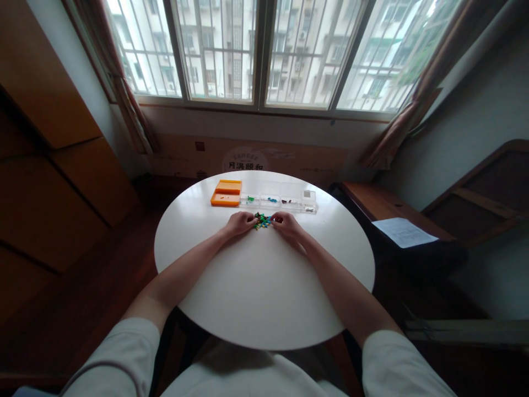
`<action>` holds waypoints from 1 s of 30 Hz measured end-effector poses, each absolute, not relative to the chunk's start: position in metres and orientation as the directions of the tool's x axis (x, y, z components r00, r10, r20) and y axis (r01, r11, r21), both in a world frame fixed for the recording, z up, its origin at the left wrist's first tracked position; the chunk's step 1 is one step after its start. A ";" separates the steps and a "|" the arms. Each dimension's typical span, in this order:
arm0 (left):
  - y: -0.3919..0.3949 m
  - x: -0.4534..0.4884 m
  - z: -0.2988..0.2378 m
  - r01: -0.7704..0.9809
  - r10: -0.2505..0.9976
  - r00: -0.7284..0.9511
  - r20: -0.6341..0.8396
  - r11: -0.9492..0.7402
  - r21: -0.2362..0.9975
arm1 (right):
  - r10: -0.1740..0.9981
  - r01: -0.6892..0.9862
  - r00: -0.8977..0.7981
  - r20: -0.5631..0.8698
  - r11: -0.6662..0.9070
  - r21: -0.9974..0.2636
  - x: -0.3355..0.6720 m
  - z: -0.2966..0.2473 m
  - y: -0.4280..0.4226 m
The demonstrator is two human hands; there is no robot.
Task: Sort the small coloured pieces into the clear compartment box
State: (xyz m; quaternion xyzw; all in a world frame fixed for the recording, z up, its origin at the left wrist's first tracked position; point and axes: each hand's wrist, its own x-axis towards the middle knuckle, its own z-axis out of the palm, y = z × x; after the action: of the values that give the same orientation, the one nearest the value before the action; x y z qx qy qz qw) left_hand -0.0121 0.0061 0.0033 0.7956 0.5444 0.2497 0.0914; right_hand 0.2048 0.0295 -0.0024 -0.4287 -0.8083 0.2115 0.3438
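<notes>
A small heap of tiny coloured pieces [262,221] lies on the round white table [264,286]. My left hand [239,223] rests at the heap's left side, fingers curled and touching the pieces. My right hand [287,225] sits at the heap's right side, fingers bent in a pinch at its edge. What either hand pinches is too small to make out. Just beyond the heap stands a clear compartment box [285,199] with a few pieces in separate sections.
An orange lid or tray [226,193] lies left of the clear box. A dark wooden side table with a white sheet of paper [404,232] stands to the right. Wooden cabinets line the left wall. A large window is ahead.
</notes>
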 end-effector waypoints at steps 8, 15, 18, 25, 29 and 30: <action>0.006 -0.012 0.004 0.835 0.907 0.299 0.296 -0.399 0.378 | 0.898 0.676 -0.292 0.330 0.437 -0.593 0.220 0.001 0.034; 0.005 -0.012 0.005 0.846 0.909 0.293 0.296 -0.391 0.364 | 0.889 0.663 -0.358 0.286 0.458 -0.591 0.223 0.001 0.035; 0.005 -0.011 0.006 0.837 0.908 0.299 0.294 -0.397 0.377 | 0.885 0.658 -0.365 0.290 0.466 -0.592 0.222 -0.001 0.037; 0.006 -0.013 0.004 0.825 0.905 0.301 0.302 -0.406 0.393 | 0.883 0.625 -0.318 0.345 0.469 -0.624 0.219 0.002 0.037; 0.005 -0.013 0.005 0.820 0.904 0.308 0.298 -0.411 0.398 | 0.913 0.430 -0.261 0.315 0.402 -0.808 0.206 0.013 0.030; 0.005 -0.013 0.006 0.820 0.903 0.312 0.295 -0.413 0.397 | 0.922 0.346 -0.260 0.286 0.366 -0.864 0.202 0.015 0.027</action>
State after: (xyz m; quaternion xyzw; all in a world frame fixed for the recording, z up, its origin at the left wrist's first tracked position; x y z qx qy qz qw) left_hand -0.0126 0.0050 0.0057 0.8053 0.5349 0.2406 0.0868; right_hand 0.2017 0.0273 0.0151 -0.4440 -0.7142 0.3465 0.4156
